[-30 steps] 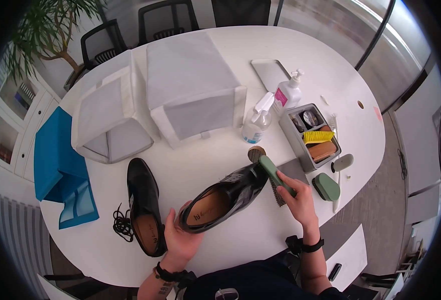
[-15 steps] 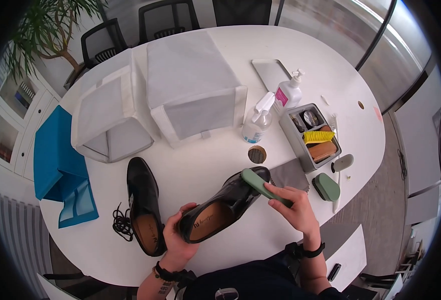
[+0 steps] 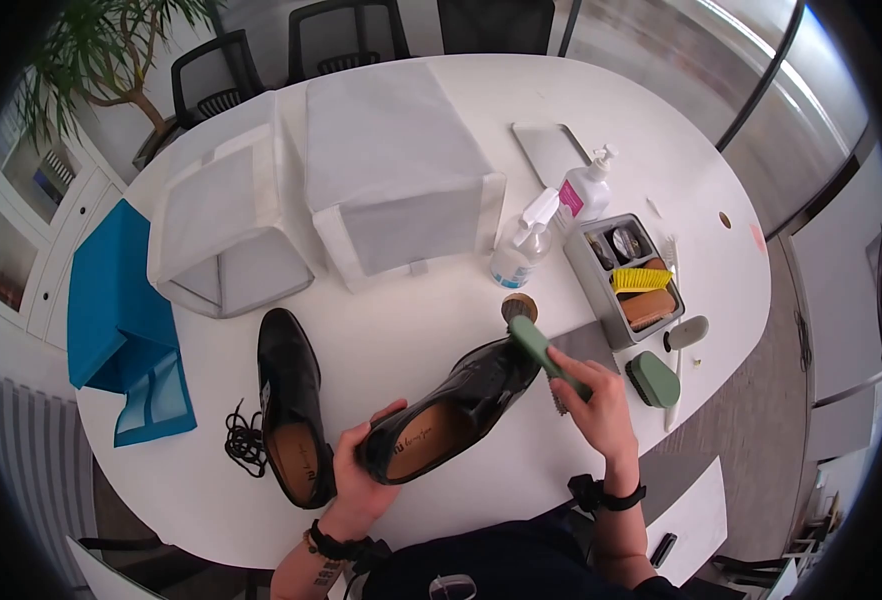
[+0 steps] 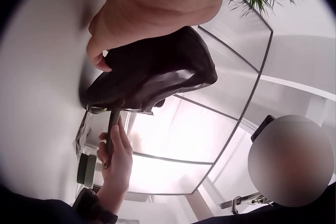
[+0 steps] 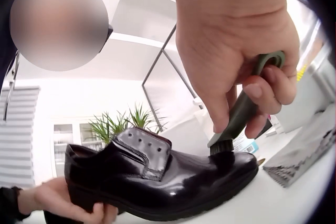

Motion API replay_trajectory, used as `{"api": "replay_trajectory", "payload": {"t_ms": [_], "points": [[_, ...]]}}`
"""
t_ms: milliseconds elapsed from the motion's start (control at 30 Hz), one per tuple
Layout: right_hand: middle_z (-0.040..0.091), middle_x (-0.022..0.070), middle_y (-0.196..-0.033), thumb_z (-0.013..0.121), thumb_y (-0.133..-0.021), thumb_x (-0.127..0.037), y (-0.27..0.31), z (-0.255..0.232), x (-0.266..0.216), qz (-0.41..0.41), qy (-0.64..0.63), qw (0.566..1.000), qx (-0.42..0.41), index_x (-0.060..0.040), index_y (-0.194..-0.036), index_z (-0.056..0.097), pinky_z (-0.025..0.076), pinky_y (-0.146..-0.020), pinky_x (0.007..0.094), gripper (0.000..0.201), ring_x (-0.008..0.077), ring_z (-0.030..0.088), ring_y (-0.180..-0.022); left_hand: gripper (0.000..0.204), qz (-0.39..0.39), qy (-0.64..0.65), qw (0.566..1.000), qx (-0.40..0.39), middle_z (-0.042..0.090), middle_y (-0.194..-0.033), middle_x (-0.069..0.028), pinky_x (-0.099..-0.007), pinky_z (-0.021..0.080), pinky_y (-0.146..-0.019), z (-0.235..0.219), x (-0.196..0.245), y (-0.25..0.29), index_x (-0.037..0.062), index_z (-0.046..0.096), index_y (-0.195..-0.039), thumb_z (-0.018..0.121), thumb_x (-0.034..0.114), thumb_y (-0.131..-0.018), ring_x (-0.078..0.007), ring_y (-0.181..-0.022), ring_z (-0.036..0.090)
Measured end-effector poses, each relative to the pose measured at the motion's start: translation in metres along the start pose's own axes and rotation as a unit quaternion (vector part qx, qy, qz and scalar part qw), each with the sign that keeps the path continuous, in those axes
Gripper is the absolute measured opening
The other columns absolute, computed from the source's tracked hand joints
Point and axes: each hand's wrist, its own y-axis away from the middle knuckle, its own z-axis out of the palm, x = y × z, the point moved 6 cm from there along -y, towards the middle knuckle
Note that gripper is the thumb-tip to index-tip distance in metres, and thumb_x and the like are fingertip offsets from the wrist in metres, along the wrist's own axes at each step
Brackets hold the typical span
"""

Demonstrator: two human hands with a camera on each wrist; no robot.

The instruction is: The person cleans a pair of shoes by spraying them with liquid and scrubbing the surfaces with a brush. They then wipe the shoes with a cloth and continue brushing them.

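Observation:
A glossy black lace-up shoe (image 3: 461,395), its laces out of the eyelets, is held at the heel by my left hand (image 3: 359,480); in the right wrist view the fingers (image 5: 97,212) lie under the heel. My right hand (image 3: 601,410) grips the handle of a green shoe brush (image 3: 533,345). In the right wrist view the dark bristles (image 5: 221,147) rest on top of the toe. The matching black shoe (image 3: 286,375) stands left of my left hand, with a bundle of black laces (image 3: 245,443) beside it.
A grey caddy (image 3: 593,285) with brushes and tins stands right, near a spray bottle (image 3: 521,250) and a pump bottle (image 3: 586,190). A second green brush (image 3: 654,380) and a grey cloth (image 3: 583,345) lie nearby. White fabric boxes (image 3: 401,170) and a blue box (image 3: 111,300) stand behind and left.
The brush went from the toe tip back along the shoe's upper, then out to the toe again. The held shoe has rolled, so its eyelets no longer show from above.

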Motion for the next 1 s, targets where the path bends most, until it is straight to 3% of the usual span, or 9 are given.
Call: {"api": "replay_trajectory", "payload": {"t_ms": [100, 233, 300, 467, 533, 633, 767, 833, 1000], "points": [[0.054, 0.0127, -0.07, 0.075, -0.088, -0.011, 0.006, 0.007, -0.015, -0.02, -0.044, 0.997, -0.054, -0.014, -0.129, 0.071, 0.043, -0.062, 0.0379, 0.041, 0.0262, 0.051, -0.061, 0.061, -0.007, 0.013, 1.0, 0.023, 0.062, -0.137, -0.0185, -0.045, 0.043, -0.11, -0.003, -0.002, 0.001, -0.0039, 0.053, -0.14, 0.048, 0.041, -0.1, -0.0298, -0.126, 0.059], [0.056, 0.0131, -0.07, 0.076, -0.089, -0.013, 0.002, 0.013, -0.005, -0.011, -0.029, 0.999, -0.027, -0.014, -0.129, 0.071, 0.044, -0.062, 0.0381, 0.04, 0.0269, 0.052, -0.063, 0.057, -0.013, 0.029, 0.999, 0.035, 0.063, -0.134, -0.0179, -0.0446, 0.044, -0.108, -0.003, -0.002, 0.0, -0.0024, 0.057, -0.137, 0.048, 0.042, -0.102, -0.0293, -0.124, 0.06], [0.06, 0.0145, -0.073, 0.076, -0.089, -0.014, 0.002, 0.013, 0.009, 0.051, -0.039, 0.998, 0.012, -0.0137, -0.129, 0.071, 0.045, -0.064, 0.0381, 0.04, 0.0277, 0.053, -0.064, 0.056, -0.016, 0.037, 0.999, 0.03, 0.064, -0.133, -0.0178, -0.0447, 0.045, -0.108, -0.009, -0.003, -0.002, -0.002, 0.058, -0.135, 0.048, 0.042, -0.102, -0.0295, -0.123, 0.06], [0.064, 0.016, -0.077, 0.076, -0.09, -0.015, 0.003, 0.018, -0.001, -0.013, -0.012, 1.0, -0.025, -0.0125, -0.13, 0.07, 0.047, -0.066, 0.0379, 0.041, 0.0285, 0.055, -0.065, 0.054, -0.024, 0.056, 0.997, 0.043, 0.065, -0.132, -0.0175, -0.0458, 0.045, -0.108, -0.016, -0.006, -0.002, -0.0011, 0.061, -0.132, 0.048, 0.042, -0.103, -0.0303, -0.123, 0.061], [0.065, 0.0162, -0.078, 0.075, -0.091, -0.015, 0.002, 0.021, -0.002, -0.018, -0.024, 0.999, -0.025, -0.0121, -0.131, 0.069, 0.047, -0.066, 0.0379, 0.041, 0.0288, 0.055, -0.065, 0.045, -0.033, 0.079, 0.995, 0.056, 0.072, -0.12, -0.0117, -0.0405, 0.047, -0.105, -0.018, -0.007, -0.003, 0.0021, 0.068, -0.121, 0.051, 0.039, -0.102, -0.0237, -0.116, 0.065], [0.065, 0.0162, -0.079, 0.075, -0.091, -0.014, 0.001, 0.022, -0.002, -0.003, -0.036, 0.999, -0.018, -0.0114, -0.132, 0.068, 0.047, -0.066, 0.0374, 0.042, 0.0288, 0.056, -0.066, 0.04, -0.038, 0.089, 0.993, 0.067, 0.074, -0.115, -0.0091, -0.0399, 0.048, -0.102, -0.018, -0.007, -0.004, 0.0044, 0.07, -0.114, 0.053, 0.038, -0.102, -0.0231, -0.111, 0.067], [0.067, 0.0165, -0.081, 0.075, -0.09, -0.014, 0.003, 0.023, 0.002, -0.005, -0.036, 0.999, -0.01, -0.011, -0.131, 0.069, 0.047, -0.066, 0.0368, 0.041, 0.0286, 0.056, -0.066, 0.041, -0.045, 0.091, 0.992, 0.073, 0.073, -0.116, -0.0102, -0.0428, 0.049, -0.101, -0.028, -0.011, -0.006, 0.0038, 0.07, -0.116, 0.052, 0.038, -0.102, -0.0239, -0.112, 0.067], [0.067, 0.0167, -0.082, 0.075, -0.09, -0.013, 0.004, 0.023, 0.002, -0.006, -0.04, 0.999, -0.006, -0.0108, -0.131, 0.069, 0.048, -0.067, 0.0367, 0.041, 0.0286, 0.056, -0.066, 0.066, -0.035, 0.022, 0.998, 0.057, 0.058, -0.14, -0.0212, -0.0574, 0.046, -0.107, -0.031, -0.011, -0.008, -0.002, 0.048, -0.144, 0.042, 0.048, -0.102, -0.0374, -0.129, 0.057], [0.068, 0.0166, -0.083, 0.075, -0.09, -0.013, 0.005, 0.022, 0.0, 0.006, -0.036, 0.999, -0.009, -0.0101, -0.131, 0.069, 0.048, -0.067, 0.0367, 0.041, 0.028, 0.057, -0.066, 0.064, -0.051, 0.009, 0.998, 0.038, 0.061, -0.137, -0.0208, -0.056, 0.049, -0.103, -0.01, -0.004, -0.003, -0.0016, 0.053, -0.14, 0.041, 0.049, -0.103, -0.0364, -0.125, 0.061]]}}
